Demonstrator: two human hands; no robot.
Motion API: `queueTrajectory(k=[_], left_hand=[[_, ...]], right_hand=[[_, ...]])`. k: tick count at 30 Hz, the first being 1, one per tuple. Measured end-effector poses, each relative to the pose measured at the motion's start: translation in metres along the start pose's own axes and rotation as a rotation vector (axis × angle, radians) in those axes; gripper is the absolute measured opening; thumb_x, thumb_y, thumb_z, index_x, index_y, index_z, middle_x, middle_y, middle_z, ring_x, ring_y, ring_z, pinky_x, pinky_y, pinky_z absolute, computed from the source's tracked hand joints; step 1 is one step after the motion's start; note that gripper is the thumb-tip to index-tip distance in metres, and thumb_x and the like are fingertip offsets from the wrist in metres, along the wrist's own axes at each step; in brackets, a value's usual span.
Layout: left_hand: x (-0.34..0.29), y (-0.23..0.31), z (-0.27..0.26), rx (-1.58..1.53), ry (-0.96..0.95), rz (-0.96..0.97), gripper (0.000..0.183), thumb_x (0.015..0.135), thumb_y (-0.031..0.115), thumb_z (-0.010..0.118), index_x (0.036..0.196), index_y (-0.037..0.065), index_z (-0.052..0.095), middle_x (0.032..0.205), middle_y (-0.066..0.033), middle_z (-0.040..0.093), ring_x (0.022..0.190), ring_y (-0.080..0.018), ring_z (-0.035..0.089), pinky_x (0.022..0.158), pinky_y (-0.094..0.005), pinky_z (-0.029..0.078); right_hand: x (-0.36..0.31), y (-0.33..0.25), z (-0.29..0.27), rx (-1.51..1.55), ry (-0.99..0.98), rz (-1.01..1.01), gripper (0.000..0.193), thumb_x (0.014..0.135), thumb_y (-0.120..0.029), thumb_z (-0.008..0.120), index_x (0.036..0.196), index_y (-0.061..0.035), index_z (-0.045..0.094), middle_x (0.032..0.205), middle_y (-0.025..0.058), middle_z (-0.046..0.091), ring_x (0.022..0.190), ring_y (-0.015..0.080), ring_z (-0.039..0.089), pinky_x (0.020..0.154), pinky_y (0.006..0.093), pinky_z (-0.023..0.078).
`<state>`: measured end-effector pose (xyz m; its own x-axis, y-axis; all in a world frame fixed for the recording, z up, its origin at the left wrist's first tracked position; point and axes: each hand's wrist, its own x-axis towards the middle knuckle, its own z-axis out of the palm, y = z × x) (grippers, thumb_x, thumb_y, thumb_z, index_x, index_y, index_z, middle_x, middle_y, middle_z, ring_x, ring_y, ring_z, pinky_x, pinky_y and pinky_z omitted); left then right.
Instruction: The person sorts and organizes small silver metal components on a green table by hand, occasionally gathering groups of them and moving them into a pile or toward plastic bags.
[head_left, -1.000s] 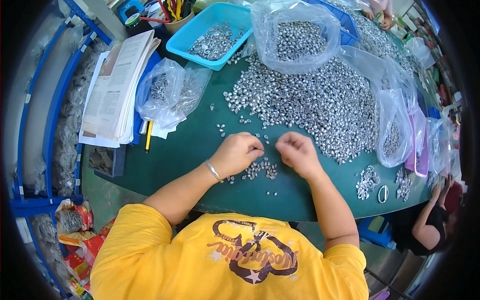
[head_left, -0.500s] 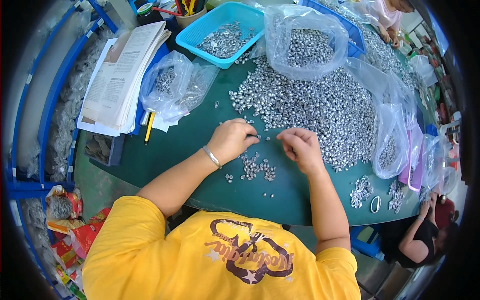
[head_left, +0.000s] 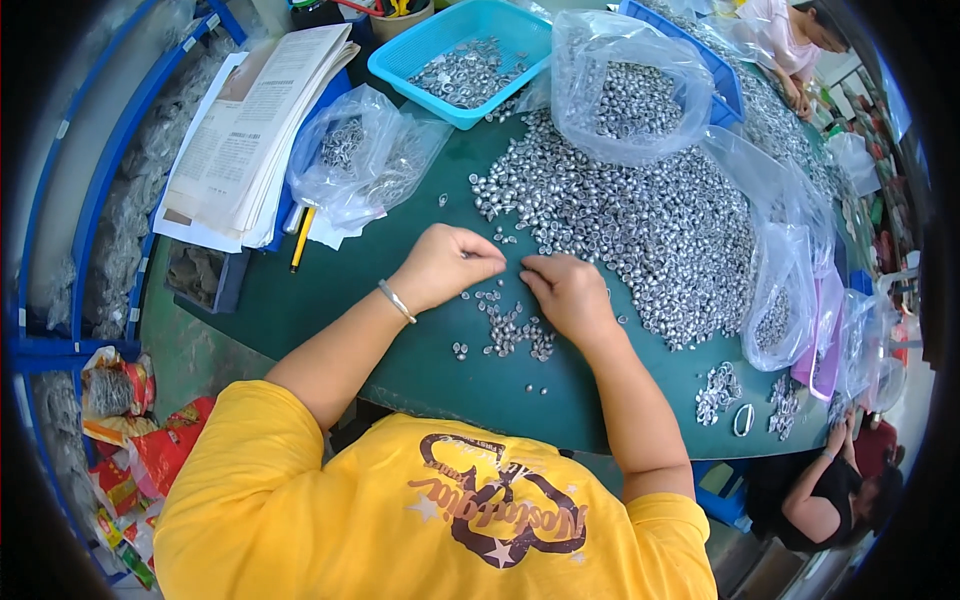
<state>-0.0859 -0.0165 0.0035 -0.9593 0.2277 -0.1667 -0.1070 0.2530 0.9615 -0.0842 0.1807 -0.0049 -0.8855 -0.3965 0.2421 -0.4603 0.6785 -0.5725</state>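
My left hand (head_left: 447, 266), with a silver bangle (head_left: 397, 301) on its wrist, is closed in a pinch above the green table. Facing it from the right, my right hand (head_left: 572, 293) also pinches, thumb against forefinger. A small gap separates the two sets of fingertips. Whatever either pinch holds is too small or hidden to make out. Just below them lies a small group of silvery, cup-like metal pieces (head_left: 512, 331). Beyond my right hand spreads a large heap of similar rounded metal pieces (head_left: 640, 230).
Behind the heap stand a clear bag of pieces (head_left: 640, 105) and a turquoise basket (head_left: 400, 82). Papers (head_left: 245, 140), a yellow pencil (head_left: 302, 240) and another clear bag (head_left: 350, 160) lie at the left. Metal rings (head_left: 717, 393) sit near the right edge. Other people work at the right.
My right hand has moved left, bringing its fingertips close to those of my left hand. My left hand has shifted slightly left and up. The whole view has moved a little.
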Motion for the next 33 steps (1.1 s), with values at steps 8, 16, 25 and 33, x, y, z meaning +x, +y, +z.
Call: queueTrajectory(k=[8, 16, 25, 33], left_hand=[[-0.007, -0.009, 0.012, 0.667, -0.028, 0.324, 0.008, 0.073, 0.014, 0.068, 0.078, 0.007, 0.069, 0.071, -0.0061, 0.059, 0.071, -0.0235, 0.060, 0.067, -0.0348, 0.048], [-0.001, 0.006, 0.007, -1.270, -0.249, -0.359, 0.016, 0.082, 0.018, 0.053, 0.084, 0.002, 0.056, 0.075, -0.0065, 0.052, 0.061, -0.0114, 0.045, 0.044, -0.0200, 0.033], [0.001, 0.034, 0.100, 0.108, 0.096, 0.670, 0.014, 0.081, 0.010, 0.053, 0.085, 0.004, 0.065, 0.090, -0.0104, 0.064, 0.086, -0.0236, 0.060, 0.085, -0.0382, 0.043], [-0.009, 0.051, 0.111, 0.123, 0.089, 0.840, 0.014, 0.082, 0.000, 0.052, 0.092, 0.001, 0.062, 0.086, -0.0095, 0.064, 0.085, -0.0250, 0.060, 0.088, -0.0396, 0.043]], right_hand=[[-0.012, 0.012, -0.016, 1.011, -0.173, 0.532, 0.012, 0.081, -0.011, 0.063, 0.080, 0.0006, 0.065, 0.068, 0.0015, 0.060, 0.059, 0.0084, 0.052, 0.052, 0.0221, 0.041], [-0.027, -0.013, -0.004, 0.446, -0.090, 0.187, 0.005, 0.079, -0.007, 0.061, 0.083, -0.0044, 0.062, 0.069, 0.0084, 0.057, 0.059, 0.0192, 0.058, 0.051, 0.0299, 0.045], [-0.032, -0.003, 0.050, 2.251, 0.388, 0.509, 0.038, 0.088, -0.035, 0.039, 0.109, -0.0062, 0.052, 0.109, 0.0088, 0.053, 0.107, 0.0261, 0.047, 0.096, 0.0423, 0.036], [-0.043, 0.006, -0.010, 2.269, 0.773, 1.022, 0.018, 0.089, -0.025, 0.050, 0.088, -0.0074, 0.055, 0.087, 0.0059, 0.056, 0.079, 0.0164, 0.055, 0.068, 0.0286, 0.048]])
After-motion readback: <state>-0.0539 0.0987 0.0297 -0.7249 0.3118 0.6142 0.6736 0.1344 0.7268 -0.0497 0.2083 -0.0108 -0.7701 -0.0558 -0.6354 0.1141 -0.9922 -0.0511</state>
